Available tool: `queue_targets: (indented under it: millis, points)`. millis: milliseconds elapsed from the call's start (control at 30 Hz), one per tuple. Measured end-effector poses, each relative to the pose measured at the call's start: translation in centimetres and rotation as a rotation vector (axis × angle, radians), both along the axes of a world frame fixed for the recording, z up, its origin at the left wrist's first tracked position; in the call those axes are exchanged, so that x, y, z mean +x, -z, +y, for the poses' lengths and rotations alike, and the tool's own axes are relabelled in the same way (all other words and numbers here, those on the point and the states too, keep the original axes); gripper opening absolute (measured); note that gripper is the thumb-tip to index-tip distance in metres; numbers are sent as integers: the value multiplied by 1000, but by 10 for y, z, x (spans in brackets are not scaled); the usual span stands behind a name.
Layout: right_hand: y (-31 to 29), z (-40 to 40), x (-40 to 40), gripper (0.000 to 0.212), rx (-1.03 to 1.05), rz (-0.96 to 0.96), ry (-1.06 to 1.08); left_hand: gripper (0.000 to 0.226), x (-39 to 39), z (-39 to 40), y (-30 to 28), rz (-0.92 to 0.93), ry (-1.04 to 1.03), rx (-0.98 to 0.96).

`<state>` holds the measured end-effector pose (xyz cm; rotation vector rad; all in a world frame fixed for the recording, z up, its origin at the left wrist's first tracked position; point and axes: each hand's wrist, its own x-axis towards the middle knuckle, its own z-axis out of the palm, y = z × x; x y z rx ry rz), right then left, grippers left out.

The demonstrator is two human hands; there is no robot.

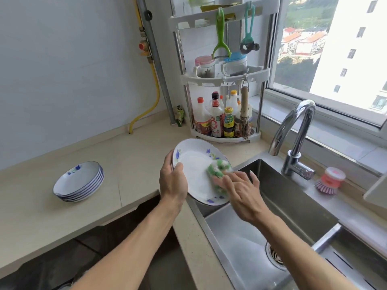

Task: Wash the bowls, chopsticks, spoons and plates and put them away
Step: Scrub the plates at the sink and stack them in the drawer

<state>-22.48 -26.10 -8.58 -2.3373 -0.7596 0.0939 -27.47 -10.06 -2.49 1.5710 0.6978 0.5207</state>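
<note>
A white oval plate [194,164] with blue flowers is tilted over the left edge of the steel sink [278,197]. My left hand [172,181] grips its left rim, thumb on the face. My right hand [238,191] presses a soapy green sponge [217,170] against the plate's right part, with the fingers spread over the sponge. A stack of several blue-rimmed plates [78,181] sits on the counter to the left.
A chrome tap [293,130] arches over the sink, and a pink dish brush [329,181] stands right of it. In the corner a white rack [222,84] holds sauce bottles, jars and a hanging brush. The sink drain [276,256] is at lower right. The beige counter [62,216] runs left.
</note>
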Motion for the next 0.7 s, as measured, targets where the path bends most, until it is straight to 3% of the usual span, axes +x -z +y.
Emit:
queue_targets:
  millis: [67, 233, 367, 533, 700]
  points:
    - [-8, 8, -10, 124, 66, 33, -16, 59, 2, -1, -5, -11, -11, 31]
    - [-3, 12, -31, 90, 126, 108, -182, 58, 1, 4, -8, -1, 21, 82]
    - [0, 9, -3, 93, 50, 81, -46, 59, -5, 4, -5, 3, 41, 45]
    - [1, 18, -33, 74, 98, 88, -232, 57, -2, 9, -8, -15, 33, 73]
    - [4, -7, 17, 92, -139, -153, -108, 35, -5, 23, -13, 72, 221, 33]
